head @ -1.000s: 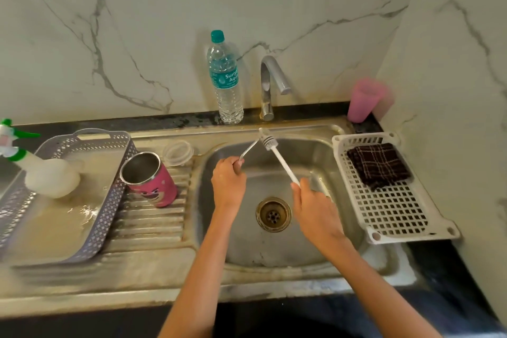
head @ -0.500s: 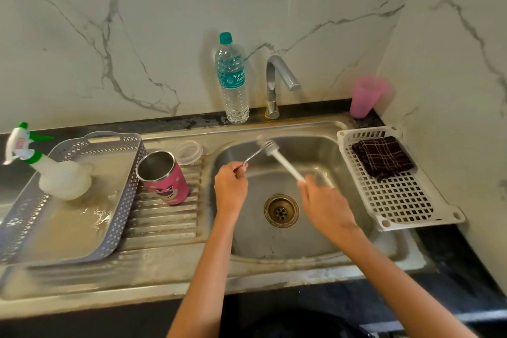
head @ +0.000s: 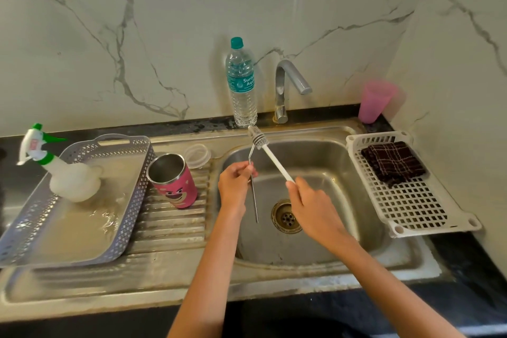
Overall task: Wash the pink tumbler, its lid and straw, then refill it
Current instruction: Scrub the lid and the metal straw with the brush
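Pinching the bent steel straw over the sink, the left hand holds its tip at the wiry bristles of a white brush gripped by the right hand. The pink steel-lined tumbler stands open on the ribbed drainboard, clear round lid just behind.

The dark table carries a steel sink. On its drainboard, at 9 o'clock, stand a grey tray, the pink tumbler and the clear lid just behind it. A water bottle stands at 12, a pink cup at 1 and a white basket at 3.
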Available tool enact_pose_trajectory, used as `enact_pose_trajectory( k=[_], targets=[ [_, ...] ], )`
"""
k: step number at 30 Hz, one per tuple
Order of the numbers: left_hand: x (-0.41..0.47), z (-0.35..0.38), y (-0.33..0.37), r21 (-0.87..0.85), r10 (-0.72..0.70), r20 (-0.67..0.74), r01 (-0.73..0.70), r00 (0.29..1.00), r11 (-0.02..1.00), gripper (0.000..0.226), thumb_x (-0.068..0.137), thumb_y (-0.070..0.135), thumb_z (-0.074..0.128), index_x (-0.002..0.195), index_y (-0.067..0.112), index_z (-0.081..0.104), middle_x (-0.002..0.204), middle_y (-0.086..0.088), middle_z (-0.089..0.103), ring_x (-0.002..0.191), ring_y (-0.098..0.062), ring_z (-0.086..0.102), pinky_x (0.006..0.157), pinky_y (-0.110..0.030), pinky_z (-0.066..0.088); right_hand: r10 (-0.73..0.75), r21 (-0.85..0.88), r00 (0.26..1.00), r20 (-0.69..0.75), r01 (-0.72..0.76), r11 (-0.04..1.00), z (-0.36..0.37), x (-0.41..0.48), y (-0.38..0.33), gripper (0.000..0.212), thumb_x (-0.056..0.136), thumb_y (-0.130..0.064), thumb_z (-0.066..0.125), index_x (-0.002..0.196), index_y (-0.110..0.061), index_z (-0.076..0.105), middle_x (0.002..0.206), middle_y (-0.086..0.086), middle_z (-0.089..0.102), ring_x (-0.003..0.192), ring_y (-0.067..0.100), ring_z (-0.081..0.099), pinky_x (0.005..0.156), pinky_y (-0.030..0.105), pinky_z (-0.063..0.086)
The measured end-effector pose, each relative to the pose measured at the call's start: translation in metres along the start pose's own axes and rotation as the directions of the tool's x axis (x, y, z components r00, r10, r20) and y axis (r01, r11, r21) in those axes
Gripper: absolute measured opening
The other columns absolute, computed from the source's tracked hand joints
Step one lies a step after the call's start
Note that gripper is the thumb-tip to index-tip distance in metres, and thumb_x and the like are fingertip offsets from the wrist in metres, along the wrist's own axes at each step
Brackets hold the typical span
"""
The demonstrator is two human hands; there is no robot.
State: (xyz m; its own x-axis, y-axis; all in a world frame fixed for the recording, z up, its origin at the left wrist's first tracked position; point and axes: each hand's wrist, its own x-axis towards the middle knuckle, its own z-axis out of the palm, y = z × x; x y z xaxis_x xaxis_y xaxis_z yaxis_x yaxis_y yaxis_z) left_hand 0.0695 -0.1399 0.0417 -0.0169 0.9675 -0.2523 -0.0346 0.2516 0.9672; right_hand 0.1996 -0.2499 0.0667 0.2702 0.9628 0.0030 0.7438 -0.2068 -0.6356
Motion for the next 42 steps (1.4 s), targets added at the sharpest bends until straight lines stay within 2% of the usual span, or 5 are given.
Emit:
enact_pose_trajectory(
  k=[4, 8, 16, 33, 42],
  targets=[
    [0.005, 0.003, -0.006, 0.016, 0.024, -0.06, -0.023, 0.998, 1.0, 0.016, 0.093, 0.007, 0.063, 0.086, 0.02, 0.067, 0.079, -0.007, 0.071, 0.083, -0.021, 0.068, 0.087, -0.04, 0.055, 0.072, 0.185, 0.997, -0.014, -0.068, 0.98, 0.011, -0.005, -0.008, 0.034, 0.103, -0.04, 0.031, 0.083, -0.015, 0.043, 0.057, 0.003, 0.05, 0.06, 0.035, 0.052, 0.063, 0.048, 0.044],
    [0.005, 0.007, -0.008, -0.114, 0.017, -0.118, -0.031, 0.993, 0.993, 0.015, 0.097, 0.003, 0.056, 0.088, 0.015, 0.055, 0.084, -0.008, 0.069, 0.088, -0.023, 0.068, 0.07, -0.023, 0.054, 0.152, 0.34, 0.988, -0.03, -0.133, 0.931, 0.018, -0.009, -0.009, 0.032, 0.104, -0.035, 0.033, 0.084, -0.012, 0.044, 0.053, 0.001, 0.045, 0.052, 0.022, 0.043, 0.058, 0.043, 0.038],
    [0.004, 0.018, 0.004, -0.334, -0.018, -0.222, -0.059, 0.975, 0.941, 0.02, 0.093, 0.001, 0.063, 0.085, 0.013, 0.049, 0.092, -0.013, 0.067, 0.083, -0.025, 0.071, 0.072, -0.026, 0.061, 0.145, 0.024, 0.982, 0.119, -0.149, 0.989, 0.028, -0.014, 0.004, 0.033, 0.104, -0.04, 0.025, 0.095, -0.015, 0.045, 0.075, 0.004, 0.058, 0.071, 0.028, 0.06, 0.063, 0.041, 0.049],
    [0.012, 0.041, 0.009, -0.389, -0.002, -0.312, -0.126, 0.95, 0.912, 0.017, 0.093, 0.001, 0.062, 0.087, 0.013, 0.051, 0.093, -0.009, 0.065, 0.081, -0.014, 0.07, 0.081, -0.029, 0.06, 0.16, -0.037, 0.984, 0.078, -0.158, 0.987, 0.021, 0.009, 0.014, 0.039, 0.104, -0.041, 0.021, 0.101, -0.012, 0.048, 0.077, 0.012, 0.064, 0.072, 0.034, 0.064, 0.067, 0.05, 0.053],
    [0.015, 0.045, 0.009, -0.399, -0.001, -0.341, -0.143, 0.94, 0.906, 0.021, 0.093, 0.0, 0.061, 0.083, 0.014, 0.05, 0.088, -0.006, 0.059, 0.083, -0.016, 0.068, 0.075, -0.025, 0.06, 0.127, -0.058, 0.989, 0.072, -0.123, 0.991, 0.024, 0.005, 0.005, 0.036, 0.105, -0.039, 0.021, 0.103, -0.012, 0.045, 0.074, 0.008, 0.062, 0.068, 0.03, 0.06, 0.062, 0.04, 0.048]
  ],
)
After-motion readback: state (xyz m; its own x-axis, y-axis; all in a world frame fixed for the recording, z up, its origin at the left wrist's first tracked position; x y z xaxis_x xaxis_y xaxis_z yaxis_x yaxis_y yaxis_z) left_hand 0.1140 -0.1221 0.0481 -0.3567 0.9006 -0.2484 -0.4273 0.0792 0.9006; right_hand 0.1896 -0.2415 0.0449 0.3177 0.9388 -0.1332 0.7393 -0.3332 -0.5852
